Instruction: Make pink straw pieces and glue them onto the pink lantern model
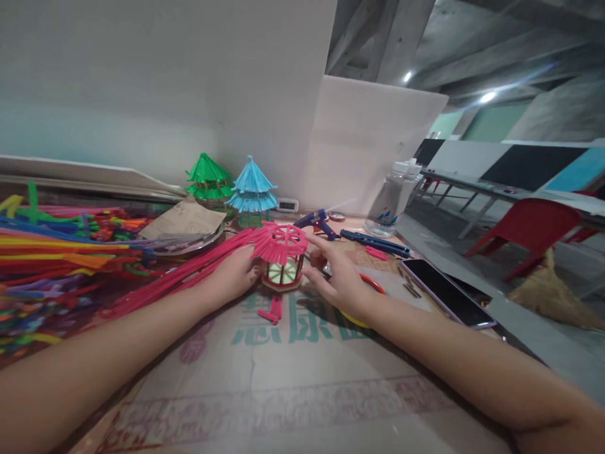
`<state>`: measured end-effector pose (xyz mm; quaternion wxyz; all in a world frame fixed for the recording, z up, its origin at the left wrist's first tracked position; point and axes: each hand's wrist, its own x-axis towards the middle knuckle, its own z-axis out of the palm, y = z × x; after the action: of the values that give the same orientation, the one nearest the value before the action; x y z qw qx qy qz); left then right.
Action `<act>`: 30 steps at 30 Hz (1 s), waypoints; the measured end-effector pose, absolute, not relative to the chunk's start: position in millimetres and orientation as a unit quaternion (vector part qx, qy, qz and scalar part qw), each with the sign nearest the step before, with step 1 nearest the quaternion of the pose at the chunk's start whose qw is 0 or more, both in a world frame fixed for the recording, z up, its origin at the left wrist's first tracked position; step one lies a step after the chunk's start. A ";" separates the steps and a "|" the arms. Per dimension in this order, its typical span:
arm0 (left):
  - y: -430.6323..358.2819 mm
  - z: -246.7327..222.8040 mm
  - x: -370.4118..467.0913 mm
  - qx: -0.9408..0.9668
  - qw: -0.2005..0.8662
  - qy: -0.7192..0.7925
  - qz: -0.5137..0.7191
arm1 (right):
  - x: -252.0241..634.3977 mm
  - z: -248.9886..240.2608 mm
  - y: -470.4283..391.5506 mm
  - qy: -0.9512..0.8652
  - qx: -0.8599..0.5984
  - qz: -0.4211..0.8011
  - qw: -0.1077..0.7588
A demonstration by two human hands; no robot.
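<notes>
A small pavilion model (282, 258) with a pink pipe-cleaner roof stands upright on the printed board in front of me. Part of its roof is a bare ring with spokes, and its base is pale green with a red edge. My left hand (240, 271) grips the model's left side, fingertips partly hidden by it. At its right side is my right hand (334, 277), thumb and index finger apart, the fingertips close to the roof; whether they touch it I cannot tell. Short pink pipe-cleaner pieces (273, 311) lie just before the base. Long pink pipe cleaners (189, 271) run beside my left forearm.
Behind stand a green model (208, 176) and a blue model (250, 189). A glue gun (317, 222), a utility knife (375, 243), a phone (447, 293) and a clear bottle (392, 200) are to the right. Colourful pipe cleaners (61, 252) pile up at left.
</notes>
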<state>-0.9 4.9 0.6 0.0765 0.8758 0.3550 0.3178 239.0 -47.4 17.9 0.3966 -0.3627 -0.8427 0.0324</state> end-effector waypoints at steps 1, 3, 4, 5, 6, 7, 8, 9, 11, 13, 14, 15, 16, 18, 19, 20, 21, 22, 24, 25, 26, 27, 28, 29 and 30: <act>5.4 1.1 -0.8 0.879 0.080 0.341 0.323 | 238.7 16.6 -45.8 -0.834 -0.374 0.048 0.403; 6.5 1.8 -0.3 0.880 0.083 0.317 0.344 | 238.0 13.5 -41.4 -0.823 -0.384 0.082 0.410; 7.0 1.7 -0.1 0.876 0.080 0.313 0.358 | 237.7 12.0 -39.1 -0.818 -0.384 0.102 0.415; 7.4 1.3 0.0 0.871 0.079 0.315 0.370 | 237.3 10.8 -36.9 -0.812 -0.385 0.119 0.422; 7.8 0.5 0.1 0.865 0.082 0.319 0.380 | 237.0 9.9 -35.2 -0.806 -0.388 0.131 0.428; 8.0 -0.6 0.0 0.858 0.090 0.325 0.386 | 236.8 9.4 -33.8 -0.801 -0.394 0.137 0.430; 8.2 -1.9 -0.2 0.853 0.104 0.332 0.390 | 236.6 9.5 -32.9 -0.798 -0.405 0.136 0.425; 8.3 -3.2 -0.4 0.846 0.123 0.340 0.392 | 236.5 9.9 -32.5 -0.800 -0.419 0.130 0.410; 8.0 -5.4 -0.9 0.832 0.163 0.355 0.394 | 236.3 11.6 -32.3 -0.814 -0.439 0.109 0.365; 7.2 -5.7 -1.3 0.822 0.195 0.363 0.392 | 236.2 13.4 -32.6 -0.836 -0.436 0.087 0.322; 6.5 -5.1 -1.4 0.822 0.203 0.363 0.389 | 236.1 14.1 -32.8 -0.847 -0.428 0.077 0.307; 5.5 -4.0 -1.4 0.824 0.206 0.361 0.384 | 236.0 14.4 -33.0 -0.857 -0.417 0.069 0.294; 4.2 -2.5 -1.3 0.829 0.206 0.358 0.377 | 236.0 14.5 -33.2 -0.866 -0.407 0.064 0.284; 0.9 1.0 -0.6 0.839 0.201 0.350 0.364 | 236.0 14.0 -33.4 -0.875 -0.398 0.059 0.269; -0.9 2.7 -0.1 0.842 0.201 0.348 0.360 | 236.1 13.4 -33.5 -0.875 -0.400 0.059 0.266; -2.7 4.1 0.6 0.843 0.203 0.345 0.358 | 236.3 12.7 -33.6 -0.874 -0.404 0.061 0.263; -4.2 5.1 1.2 0.843 0.207 0.343 0.359 | 236.5 12.0 -33.6 -0.872 -0.409 0.061 0.262; -5.4 5.6 1.7 0.841 0.211 0.341 0.362 | 236.7 11.3 -33.5 -0.869 -0.415 0.062 0.262; -6.2 5.2 2.1 0.840 0.216 0.338 0.365 | 237.0 10.2 -33.2 -0.862 -0.427 0.068 0.265; -5.9 4.3 2.0 0.842 0.214 0.339 0.362 | 237.1 9.9 -32.9 -0.857 -0.435 0.073 0.266; -5.3 3.2 1.8 0.843 0.209 0.341 0.358 | 237.1 9.8 -32.6 -0.853 -0.443 0.077 0.267; -4.3 2.0 1.5 0.845 0.204 0.346 0.352 | 237.0 9.8 -32.1 -0.849 -0.449 0.082 0.266; -3.3 0.8 1.3 0.847 0.197 0.351 0.347 | 236.9 10.0 -31.5 -0.846 -0.455 0.087 0.265; -2.4 -0.1 1.1 0.848 0.190 0.357 0.343 | 236.9 10.1 -30.9 -0.844 -0.460 0.090 0.263; -1.7 -0.8 1.1 0.849 0.183 0.361 0.339 | 236.8 10.3 -30.3 -0.843 -0.462 0.090 0.261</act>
<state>1.1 -1.7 -0.8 0.1833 0.8489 0.3613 0.3394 236.8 -30.3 10.3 0.2607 -0.4621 -0.8428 0.0899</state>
